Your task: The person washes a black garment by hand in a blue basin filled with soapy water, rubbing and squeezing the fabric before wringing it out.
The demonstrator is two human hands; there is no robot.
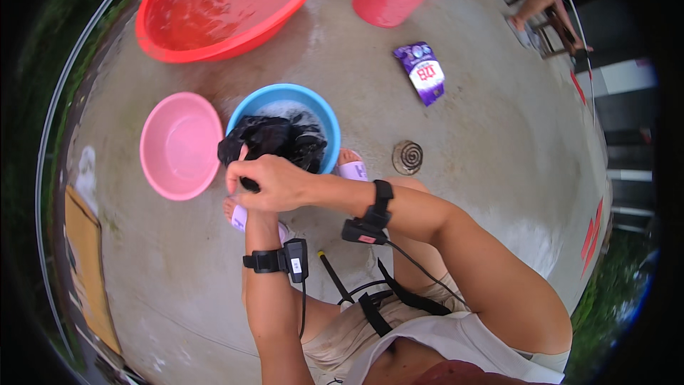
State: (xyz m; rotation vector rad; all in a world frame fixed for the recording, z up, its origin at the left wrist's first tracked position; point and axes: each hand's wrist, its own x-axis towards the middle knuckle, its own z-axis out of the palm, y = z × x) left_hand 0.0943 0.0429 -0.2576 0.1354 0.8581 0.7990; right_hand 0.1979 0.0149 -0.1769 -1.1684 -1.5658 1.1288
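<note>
Bunched black cloth [267,136] lies in a light blue plastic basin [335,131] with sudsy water, and part of it hangs over the basin's left rim. My right hand [270,182] is in front of the basin's near left edge, its fingers curled on a dark piece of the cloth. Behind it, my left hand [244,153] is mostly hidden; what seems to be one of its fingertips shows against the cloth. Each forearm wears a black strap with a small cabled device. A pink plastic basin [181,147] stands left of the blue one.
A large red tub [230,51] with water stands at the upper left, a red bucket [382,2] to its right. A purple detergent bag [425,72] and a round spiral-patterned object [407,158] lie on the concrete. Another person's legs [534,5] show at the upper right.
</note>
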